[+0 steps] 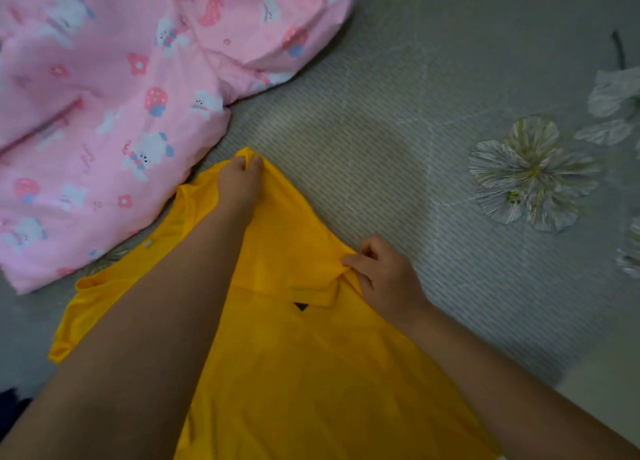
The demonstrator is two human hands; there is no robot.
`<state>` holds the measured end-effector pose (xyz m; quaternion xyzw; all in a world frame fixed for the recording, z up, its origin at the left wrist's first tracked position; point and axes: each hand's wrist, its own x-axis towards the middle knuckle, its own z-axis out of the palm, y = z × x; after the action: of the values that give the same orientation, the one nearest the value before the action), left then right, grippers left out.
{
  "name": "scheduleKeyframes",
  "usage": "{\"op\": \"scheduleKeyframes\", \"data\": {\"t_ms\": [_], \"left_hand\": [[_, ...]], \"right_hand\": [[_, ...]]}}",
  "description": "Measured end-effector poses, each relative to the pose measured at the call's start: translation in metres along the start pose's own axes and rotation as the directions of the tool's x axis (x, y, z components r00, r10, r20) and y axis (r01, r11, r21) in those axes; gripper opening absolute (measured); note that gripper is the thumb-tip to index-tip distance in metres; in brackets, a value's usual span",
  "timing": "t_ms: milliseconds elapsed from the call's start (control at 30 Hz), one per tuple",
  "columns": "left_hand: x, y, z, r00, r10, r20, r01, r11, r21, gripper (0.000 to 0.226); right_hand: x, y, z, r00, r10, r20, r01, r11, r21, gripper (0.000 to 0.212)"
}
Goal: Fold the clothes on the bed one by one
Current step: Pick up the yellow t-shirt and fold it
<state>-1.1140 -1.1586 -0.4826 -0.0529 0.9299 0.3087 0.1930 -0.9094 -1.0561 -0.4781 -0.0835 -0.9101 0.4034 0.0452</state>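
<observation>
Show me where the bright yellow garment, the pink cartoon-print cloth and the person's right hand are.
Bright yellow garment (311,373): head view, on its flat middle.
Pink cartoon-print cloth (104,89): head view, on its middle.
Right hand (384,276): head view, on its back.

this was a home bedroom: a bed (398,120) covered in a grey striped sheet printed with large flowers (530,174), a pink cartoon-print quilt (104,96) bunched on it, and a yellow garment (311,373) spread flat.

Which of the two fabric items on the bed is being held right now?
The plain yellow garment: the left hand pinches its far corner, the right hand its near edge. The pink printed fabric lies untouched.
</observation>
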Motion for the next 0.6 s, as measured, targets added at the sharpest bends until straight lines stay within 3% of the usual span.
{"op": "scheduleKeyframes", "data": {"t_ms": [167, 200, 300, 333, 467, 533, 600], "left_hand": [[0.01, 0.004, 0.008, 0.998, 0.063, -0.019, -0.063, 0.998, 0.012, 0.033], [0.011, 0.005, 0.009, 0.997, 0.065, -0.035, -0.065, 0.998, -0.008, 0.033], [0.005, 0.005, 0.007, 0.996, 0.081, -0.046, -0.084, 0.994, -0.065, 0.034], [-0.002, 0.002, 0.004, 0.992, 0.125, -0.027, -0.126, 0.99, -0.058, 0.037], [-0.049, -0.032, -0.015, 0.958, 0.28, -0.055, -0.266, 0.946, 0.184, 0.051], [-0.072, -0.059, -0.021, 0.972, 0.22, -0.083, -0.192, 0.946, 0.26, 0.051], [-0.088, -0.08, -0.021, 0.995, 0.075, -0.059, -0.055, 0.956, 0.289, 0.043]], "right_hand": [[-0.001, 0.026, 0.01, 0.93, 0.335, 0.15, -0.346, 0.937, 0.053, 0.041], [0.002, 0.023, 0.006, 0.923, 0.348, 0.164, -0.359, 0.933, 0.04, 0.04], [0.003, 0.016, 0.001, 0.979, 0.183, 0.088, -0.178, 0.982, -0.058, 0.025], [0.004, 0.015, 0.0, 0.975, 0.197, 0.106, -0.187, 0.978, -0.092, 0.025], [0.002, 0.013, 0.007, 0.963, 0.237, 0.128, -0.212, 0.96, -0.184, 0.037], [0.004, 0.011, 0.008, 0.959, 0.257, 0.124, -0.231, 0.954, -0.189, 0.039], [0.007, 0.01, 0.008, 0.96, 0.256, 0.112, -0.237, 0.959, -0.158, 0.038]]}}
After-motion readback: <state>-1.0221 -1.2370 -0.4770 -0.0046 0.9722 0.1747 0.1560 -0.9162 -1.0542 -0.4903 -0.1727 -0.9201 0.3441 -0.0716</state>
